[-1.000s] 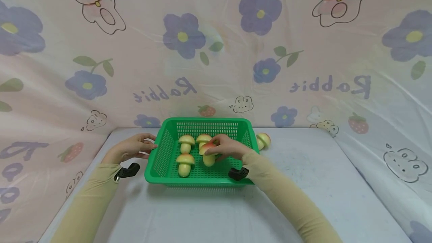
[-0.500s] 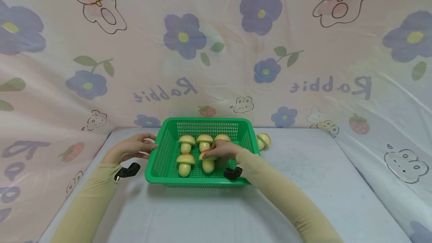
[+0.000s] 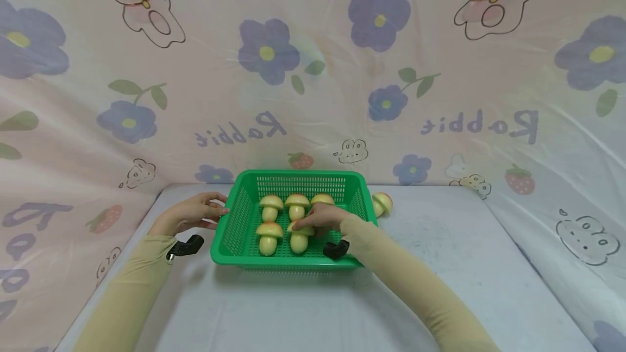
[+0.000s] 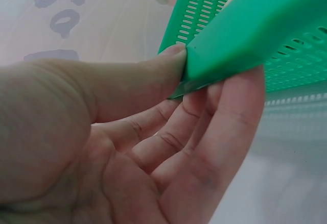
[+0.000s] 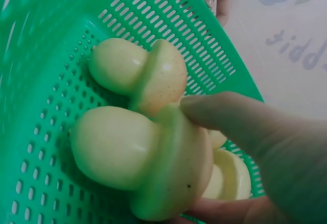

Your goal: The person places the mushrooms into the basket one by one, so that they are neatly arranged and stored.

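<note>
A green plastic basket [image 3: 283, 261] stands on the table with several toy mushrooms inside. My left hand [image 3: 195, 212] pinches its left rim, thumb on top and fingers beneath, as the left wrist view shows. Inside the basket, my right hand [image 3: 326, 217] grips a toy mushroom [image 5: 112, 147] by its reddish-yellow cap, thumb on one side and fingers on the other. Its pale stem points toward the front wall, low over the perforated floor. To its left lies another toy mushroom [image 3: 267, 242]. Behind are a toy mushroom [image 3: 270, 209], a second toy mushroom [image 3: 296, 208] and a partly hidden third [image 3: 323, 199].
One more toy mushroom [image 3: 382, 203] lies on the white table [image 3: 440, 254] outside the basket, against its right side. A printed cloth [image 3: 323, 96] with flowers and rabbits hangs behind the table. Each wrist carries a small black mount [image 3: 187, 246].
My right hand has lowered the toy mushroom toward the basket's front, beside the front-left one, and settled slightly left. A back-row mushroom has come into view. My left hand stays on the rim.
</note>
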Tool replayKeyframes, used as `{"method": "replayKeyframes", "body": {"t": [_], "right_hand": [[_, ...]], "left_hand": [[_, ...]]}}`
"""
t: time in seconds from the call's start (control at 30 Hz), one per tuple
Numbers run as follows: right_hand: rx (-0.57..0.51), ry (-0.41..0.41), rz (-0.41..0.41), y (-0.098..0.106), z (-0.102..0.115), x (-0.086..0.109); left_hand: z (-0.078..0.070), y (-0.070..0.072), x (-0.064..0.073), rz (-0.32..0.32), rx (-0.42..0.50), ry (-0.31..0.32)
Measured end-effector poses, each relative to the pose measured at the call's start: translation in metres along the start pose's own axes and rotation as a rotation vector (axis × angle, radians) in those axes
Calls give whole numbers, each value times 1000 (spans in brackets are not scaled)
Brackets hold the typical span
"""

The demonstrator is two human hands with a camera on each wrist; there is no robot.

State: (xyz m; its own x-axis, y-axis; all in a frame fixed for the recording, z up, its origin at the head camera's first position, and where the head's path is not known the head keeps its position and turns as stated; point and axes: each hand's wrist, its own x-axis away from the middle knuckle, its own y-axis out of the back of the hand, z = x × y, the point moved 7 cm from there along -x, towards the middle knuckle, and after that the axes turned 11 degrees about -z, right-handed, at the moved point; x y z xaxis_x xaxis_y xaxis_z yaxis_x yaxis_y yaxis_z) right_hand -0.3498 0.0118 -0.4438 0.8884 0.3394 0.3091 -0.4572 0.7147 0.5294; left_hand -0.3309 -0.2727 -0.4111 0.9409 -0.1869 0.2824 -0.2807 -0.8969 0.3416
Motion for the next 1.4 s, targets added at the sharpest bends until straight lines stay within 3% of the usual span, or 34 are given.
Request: {"method": "replayKeyframes", "body": {"t": [0.77,1.1,1.4], "right_hand": [[-77,-3,69,-7,0,-4],[-72,7,57,-3,3,-1],[-101,-37,0,8,1,-2]], "left_hand": [[0,0,-1,1,-2,-7],[1,0,-1,1,-4,-14],[0,0,-1,3,-4,-11]]}}
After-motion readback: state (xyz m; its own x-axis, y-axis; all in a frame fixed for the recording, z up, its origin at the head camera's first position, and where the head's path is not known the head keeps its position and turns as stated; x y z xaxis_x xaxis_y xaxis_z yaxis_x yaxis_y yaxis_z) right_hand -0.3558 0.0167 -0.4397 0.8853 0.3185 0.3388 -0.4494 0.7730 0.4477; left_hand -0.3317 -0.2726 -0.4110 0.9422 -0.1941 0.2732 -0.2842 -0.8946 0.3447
